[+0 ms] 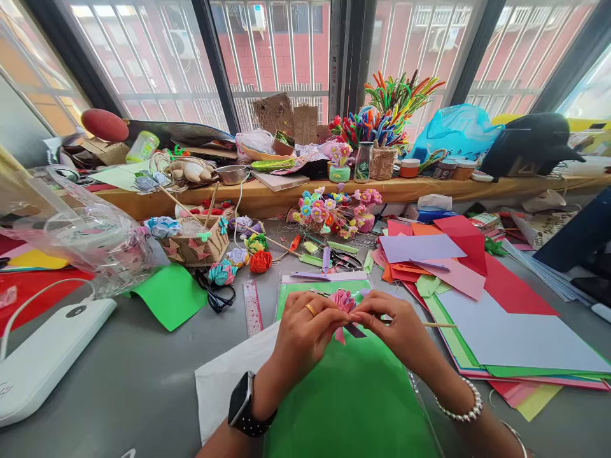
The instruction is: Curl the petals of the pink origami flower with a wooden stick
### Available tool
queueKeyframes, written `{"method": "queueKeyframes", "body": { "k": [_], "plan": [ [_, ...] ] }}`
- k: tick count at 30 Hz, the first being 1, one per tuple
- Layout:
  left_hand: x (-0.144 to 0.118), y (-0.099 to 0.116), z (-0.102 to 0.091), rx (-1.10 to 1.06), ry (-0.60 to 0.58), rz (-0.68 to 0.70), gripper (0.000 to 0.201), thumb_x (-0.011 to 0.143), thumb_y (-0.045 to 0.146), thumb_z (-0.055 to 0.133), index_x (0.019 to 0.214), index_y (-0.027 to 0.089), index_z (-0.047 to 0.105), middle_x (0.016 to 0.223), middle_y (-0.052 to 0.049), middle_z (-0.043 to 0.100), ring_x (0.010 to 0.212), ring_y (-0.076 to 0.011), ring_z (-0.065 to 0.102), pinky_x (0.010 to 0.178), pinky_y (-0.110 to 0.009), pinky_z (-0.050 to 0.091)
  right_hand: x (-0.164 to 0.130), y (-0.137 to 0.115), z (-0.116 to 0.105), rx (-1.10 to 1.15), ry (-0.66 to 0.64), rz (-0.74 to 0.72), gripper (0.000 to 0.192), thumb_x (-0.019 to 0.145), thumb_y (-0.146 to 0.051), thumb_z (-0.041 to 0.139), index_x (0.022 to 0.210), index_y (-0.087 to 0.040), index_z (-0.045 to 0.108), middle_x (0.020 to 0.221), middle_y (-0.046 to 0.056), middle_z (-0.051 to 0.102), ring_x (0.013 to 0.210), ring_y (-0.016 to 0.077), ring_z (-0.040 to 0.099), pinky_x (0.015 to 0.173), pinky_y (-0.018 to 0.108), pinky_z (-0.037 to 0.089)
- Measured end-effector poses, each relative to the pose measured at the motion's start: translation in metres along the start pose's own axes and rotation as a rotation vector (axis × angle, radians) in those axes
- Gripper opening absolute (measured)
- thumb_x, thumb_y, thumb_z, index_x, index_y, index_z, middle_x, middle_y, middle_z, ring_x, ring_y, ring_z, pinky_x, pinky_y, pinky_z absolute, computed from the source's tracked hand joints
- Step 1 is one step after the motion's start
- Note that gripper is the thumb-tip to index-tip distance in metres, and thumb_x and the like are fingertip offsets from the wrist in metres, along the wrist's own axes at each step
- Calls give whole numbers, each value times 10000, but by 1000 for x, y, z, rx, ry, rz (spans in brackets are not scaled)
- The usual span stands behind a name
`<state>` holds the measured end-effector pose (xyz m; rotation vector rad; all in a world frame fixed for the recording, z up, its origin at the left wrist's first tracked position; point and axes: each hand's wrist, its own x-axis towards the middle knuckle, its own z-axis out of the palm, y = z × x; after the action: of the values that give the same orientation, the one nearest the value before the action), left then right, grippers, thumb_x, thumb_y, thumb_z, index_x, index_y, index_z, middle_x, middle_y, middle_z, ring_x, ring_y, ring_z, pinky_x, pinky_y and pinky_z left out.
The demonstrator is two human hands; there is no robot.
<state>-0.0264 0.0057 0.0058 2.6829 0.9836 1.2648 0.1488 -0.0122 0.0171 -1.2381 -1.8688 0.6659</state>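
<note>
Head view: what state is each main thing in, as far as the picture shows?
Pink paper flower: held, strip ends showing below
Left hand: fingers pinched at the flower
Right hand: fingers pinched at the flower
Green paper under the hands: flat
Green sheet at left: curled
Patterned ruler: lying flat
Colored paper at right: loosely stacked
Blue plastic bag: crumpled
Glass bottle: upright

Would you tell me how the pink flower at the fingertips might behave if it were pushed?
The pink flower would probably crush easily, since its petals look like thin paper. Looking papery, it is likely light, and the narrow strips below it may flop.
</note>
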Motion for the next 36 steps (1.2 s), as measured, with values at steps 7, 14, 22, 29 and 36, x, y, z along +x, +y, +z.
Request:
{"method": "queueKeyframes", "body": {
  "k": [7, 14, 22, 29, 36],
  "plan": [
    [-2, 0, -1, 56, 28, 81, 134, 801, 133, 530, 836, 210, 633, 777, -4, 687, 727, -157, 559, 719, -307, 328, 1, 3, 1, 43, -10, 5, 153, 787, -306, 594, 744, -202, 698, 684, 18, 619, 644, 139, 579, 582, 254, 458],
    [-3, 2, 1, 55, 83, 34, 78, 783, 176, 575, 813, 230, 622, 723, 11, 665, 730, -158, 549, 710, -297, 346, -1, 3, 4, -32, 53, -126, 194, 832, -273, 530, 709, -184, 650, 672, 20, 574, 625, 141, 561, 576, 256, 461],
    [-3, -11, 12, -537, 125, -601, 761, 556, 347, 759, 1192, 239, 356, 1276, -123, 367, 1165, -281, 385, 883, -426, 394, -3, 2, 6, -111, 173, -230, 142, 852, -209, 492, 759, -172, 593, 710, 28, 546, 650, 143, 540, 573, 243, 450],
    [2, -1, 16, -1430, -107, -892, 929, 603, 203, 744, 1302, 262, 135, 974, -78, 624, 722, -168, 637, 586, -250, 481, -4, -2, 8, -90, 172, -287, 163, 866, -243, 461, 762, -180, 569, 728, 35, 548, 674, 154, 536, 584, 264, 465],
    [7, 10, 9, -1452, -98, -877, 626, 590, 129, 745, 1067, 242, 355, 827, 31, 631, 667, -131, 626, 549, -226, 504, -6, -2, 12, -154, 216, -349, 142, 865, -202, 450, 794, -172, 570, 740, 49, 545, 704, 172, 527, 605, 291, 468]
  ]
}}
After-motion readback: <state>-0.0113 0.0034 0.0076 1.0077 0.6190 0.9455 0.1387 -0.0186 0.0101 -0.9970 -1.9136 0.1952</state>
